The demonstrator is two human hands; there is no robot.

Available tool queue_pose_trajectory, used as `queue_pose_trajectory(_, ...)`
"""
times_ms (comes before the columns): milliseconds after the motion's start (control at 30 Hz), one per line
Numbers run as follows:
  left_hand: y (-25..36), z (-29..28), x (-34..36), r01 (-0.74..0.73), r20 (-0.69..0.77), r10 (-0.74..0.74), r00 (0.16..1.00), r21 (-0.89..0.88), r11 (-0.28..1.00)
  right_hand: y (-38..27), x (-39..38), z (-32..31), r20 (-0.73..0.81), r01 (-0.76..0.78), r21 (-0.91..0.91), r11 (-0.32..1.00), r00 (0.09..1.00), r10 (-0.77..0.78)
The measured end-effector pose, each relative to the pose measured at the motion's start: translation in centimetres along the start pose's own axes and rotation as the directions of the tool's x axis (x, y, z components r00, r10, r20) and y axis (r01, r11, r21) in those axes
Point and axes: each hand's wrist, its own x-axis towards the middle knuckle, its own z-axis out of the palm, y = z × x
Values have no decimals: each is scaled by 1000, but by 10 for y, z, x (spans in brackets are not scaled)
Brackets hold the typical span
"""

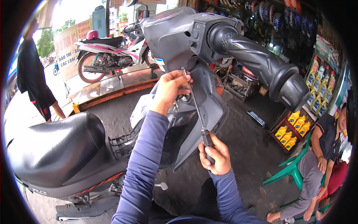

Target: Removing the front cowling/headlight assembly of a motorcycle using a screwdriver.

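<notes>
Head view: both hands point(172, 87) point(216, 154) around a screwdriver point(206, 138), red-lettered sign point(68, 48) beyond.

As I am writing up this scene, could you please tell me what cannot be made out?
In the head view:
Screwdriver handle: partly covered by the right hand.
What the tip meets: too small to tell, close to the left hand.
Hanging keys: too small to count.
Seated person: partly cut off by the dark right rim.

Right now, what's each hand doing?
Left hand: closed, pinching the long black-handled metal screwdriver near its tip.
Right hand: closed, holding the same screwdriver by its handle.
</notes>
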Motion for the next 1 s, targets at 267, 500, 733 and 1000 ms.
queue_pose_trajectory(267, 8, -1, -1, 33, -36, -31, 999, 61, 998, -13, -4, 6, 9, -76, 83, 994, 997, 76)
queue_pose_trajectory(500, 5, -1, -3, -5, -57, 8, 998, 66, 998, -9, -3, 8, 6, -120, 220, 968, 993, 121)
queue_pose_trajectory(733, 1, -10, 4, -131, -250, 198, 948, 263, 956, -41, -2, 4, 44, -129, 168, 977, 991, 123)
queue_pose_trajectory(1000, 15, -51, 83, -338, -160, 306, 939, -244, 909, -49, 7, 4, -156, 6, -591, 806, 980, -122)
